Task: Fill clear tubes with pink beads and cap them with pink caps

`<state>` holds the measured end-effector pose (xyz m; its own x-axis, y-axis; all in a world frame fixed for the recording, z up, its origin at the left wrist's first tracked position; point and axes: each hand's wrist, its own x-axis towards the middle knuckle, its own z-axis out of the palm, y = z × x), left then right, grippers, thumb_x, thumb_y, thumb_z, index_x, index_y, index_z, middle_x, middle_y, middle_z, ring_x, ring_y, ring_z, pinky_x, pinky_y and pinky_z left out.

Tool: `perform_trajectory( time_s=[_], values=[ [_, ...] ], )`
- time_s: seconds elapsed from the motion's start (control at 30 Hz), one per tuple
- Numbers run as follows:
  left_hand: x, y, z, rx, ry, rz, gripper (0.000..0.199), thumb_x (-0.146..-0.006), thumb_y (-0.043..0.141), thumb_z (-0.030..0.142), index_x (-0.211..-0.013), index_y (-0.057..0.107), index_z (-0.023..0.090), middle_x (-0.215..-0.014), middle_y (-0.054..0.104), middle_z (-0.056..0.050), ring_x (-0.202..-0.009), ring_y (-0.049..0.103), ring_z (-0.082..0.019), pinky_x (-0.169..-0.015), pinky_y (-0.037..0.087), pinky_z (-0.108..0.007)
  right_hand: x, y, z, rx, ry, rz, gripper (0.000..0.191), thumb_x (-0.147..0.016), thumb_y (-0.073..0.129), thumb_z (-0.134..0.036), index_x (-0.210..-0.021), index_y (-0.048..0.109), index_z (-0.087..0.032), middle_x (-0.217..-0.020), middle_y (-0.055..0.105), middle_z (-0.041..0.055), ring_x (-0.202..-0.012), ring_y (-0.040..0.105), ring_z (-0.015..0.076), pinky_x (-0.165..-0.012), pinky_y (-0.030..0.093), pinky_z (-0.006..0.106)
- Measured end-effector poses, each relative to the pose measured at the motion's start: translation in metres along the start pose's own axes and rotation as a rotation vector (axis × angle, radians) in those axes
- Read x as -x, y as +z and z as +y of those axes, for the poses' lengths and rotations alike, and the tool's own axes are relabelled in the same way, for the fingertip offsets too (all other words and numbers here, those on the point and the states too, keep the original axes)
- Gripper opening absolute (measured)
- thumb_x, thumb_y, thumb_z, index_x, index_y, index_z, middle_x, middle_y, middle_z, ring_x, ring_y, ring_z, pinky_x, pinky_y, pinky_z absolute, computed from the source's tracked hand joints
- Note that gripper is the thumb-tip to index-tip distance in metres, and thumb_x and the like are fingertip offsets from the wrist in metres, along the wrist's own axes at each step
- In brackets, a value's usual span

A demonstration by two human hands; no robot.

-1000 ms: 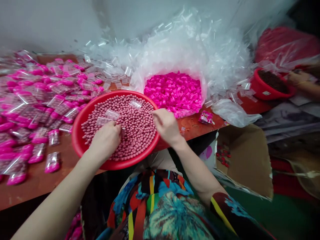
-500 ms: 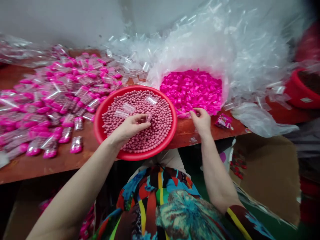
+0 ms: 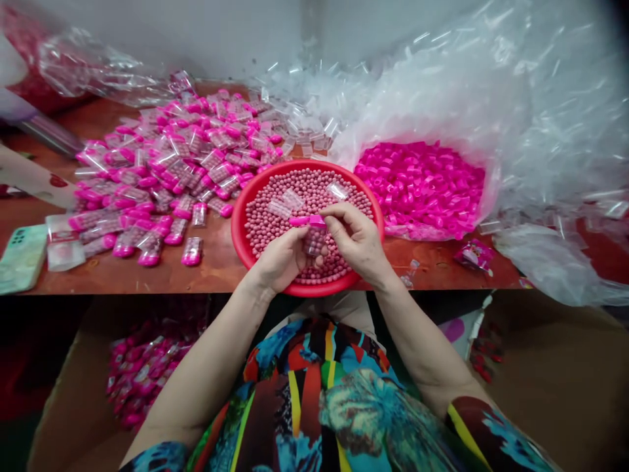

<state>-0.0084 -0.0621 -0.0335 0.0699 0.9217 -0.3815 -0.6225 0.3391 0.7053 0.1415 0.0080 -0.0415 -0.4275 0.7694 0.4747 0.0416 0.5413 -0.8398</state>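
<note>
Over a red basin [image 3: 239, 229] of small pink balls [image 3: 275, 180], my left hand [image 3: 285, 259] holds a clear container [image 3: 314, 242] filled with balls. My right hand [image 3: 354, 241] pinches a bright pink cap [image 3: 317, 221] at the container's top. Another pink piece [image 3: 299, 221] shows beside it, by the left fingers. Several empty clear containers [image 3: 337, 190] lie on the balls. Right of the basin, a plastic bag holds a heap of pink caps [image 3: 422, 187].
Filled containers with pink caps [image 3: 181, 157] are heaped at the left. A phone [image 3: 22, 259] lies near the left edge. Clear plastic bags [image 3: 466, 85] rise at the back right. A small pink packet [image 3: 474, 255] sits near the front edge. Boxes stand below.
My right hand has come from the cap heap to my left hand, bringing a pink cap. The container is now upright between both hands. The view has shifted left.
</note>
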Motion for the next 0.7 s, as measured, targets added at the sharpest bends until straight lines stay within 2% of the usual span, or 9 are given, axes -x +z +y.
perform_trajectory(
  time_s=[0.13, 0.2, 0.27, 0.33, 0.43, 0.57, 0.7],
  values=[
    [0.000, -0.001, -0.003, -0.017, 0.011, 0.033, 0.011, -0.093, 0.053, 0.021, -0.086, 0.061, 0.018, -0.075, 0.064, -0.006, -0.069, 0.062, -0.019, -0.053, 0.046, -0.026, 0.006, 0.000, 0.001, 0.016, 0.089, -0.026, 0.017, -0.099, 0.060, -0.028, -0.108, 0.072, -0.020, -0.108, 0.074, 0.0065, -0.104, 0.069, 0.0199, -0.096, 0.057, 0.034],
    [0.001, -0.001, -0.004, -0.026, 0.025, 0.042, 0.007, -0.091, 0.053, 0.017, -0.089, 0.060, 0.018, -0.074, 0.063, -0.004, -0.064, 0.058, -0.017, -0.050, 0.043, -0.025, 0.006, -0.003, 0.003, -0.006, 0.146, -0.096, 0.020, -0.097, 0.064, -0.030, -0.112, 0.073, -0.020, -0.111, 0.075, 0.0063, -0.106, 0.070, 0.0200, -0.098, 0.057, 0.034],
    [0.002, -0.002, -0.004, -0.037, 0.046, 0.025, 0.009, -0.088, 0.054, 0.014, -0.093, 0.060, 0.018, -0.075, 0.062, -0.002, -0.063, 0.057, -0.015, -0.050, 0.041, -0.024, 0.005, -0.007, 0.004, -0.022, 0.189, -0.169, 0.022, -0.097, 0.065, -0.030, -0.114, 0.074, -0.020, -0.112, 0.076, 0.0063, -0.106, 0.071, 0.0194, -0.098, 0.057, 0.034],
    [0.003, -0.003, -0.004, -0.048, 0.054, 0.000, 0.009, -0.088, 0.055, 0.014, -0.093, 0.061, 0.018, -0.075, 0.062, -0.003, -0.066, 0.058, -0.016, -0.052, 0.042, -0.024, 0.004, -0.010, 0.003, -0.035, 0.203, -0.160, 0.021, -0.098, 0.066, -0.030, -0.114, 0.075, -0.019, -0.110, 0.077, 0.0060, -0.102, 0.072, 0.0185, -0.095, 0.058, 0.032],
    [0.004, -0.005, -0.004, -0.062, 0.061, 0.008, 0.006, -0.090, 0.059, 0.017, -0.093, 0.063, 0.019, -0.078, 0.064, -0.004, -0.068, 0.059, -0.016, -0.054, 0.043, -0.025, 0.002, -0.015, -0.002, 0.024, 0.145, -0.118, 0.017, -0.097, 0.067, -0.027, -0.109, 0.076, -0.019, -0.106, 0.078, 0.0056, -0.098, 0.073, 0.0185, -0.092, 0.058, 0.033],
    [0.004, -0.006, -0.008, -0.131, 0.099, 0.025, 0.008, -0.088, 0.064, 0.020, -0.096, 0.066, 0.018, -0.076, 0.063, -0.004, -0.065, 0.058, -0.016, -0.051, 0.040, -0.024, -0.001, -0.022, -0.007, 0.123, 0.105, -0.226, 0.015, -0.096, 0.066, -0.021, -0.106, 0.076, -0.020, -0.104, 0.078, 0.0050, -0.099, 0.072, 0.0187, -0.092, 0.057, 0.034],
    [0.002, -0.006, -0.012, -0.183, 0.163, 0.087, 0.004, -0.088, 0.064, 0.020, -0.087, 0.063, 0.017, -0.072, 0.061, -0.004, -0.062, 0.057, -0.015, -0.048, 0.037, -0.023, -0.004, -0.025, 0.000, 0.127, 0.020, -0.314, 0.014, -0.097, 0.064, -0.016, -0.104, 0.075, -0.020, -0.099, 0.076, 0.0040, -0.095, 0.070, 0.0167, -0.088, 0.057, 0.031]
  ],
)
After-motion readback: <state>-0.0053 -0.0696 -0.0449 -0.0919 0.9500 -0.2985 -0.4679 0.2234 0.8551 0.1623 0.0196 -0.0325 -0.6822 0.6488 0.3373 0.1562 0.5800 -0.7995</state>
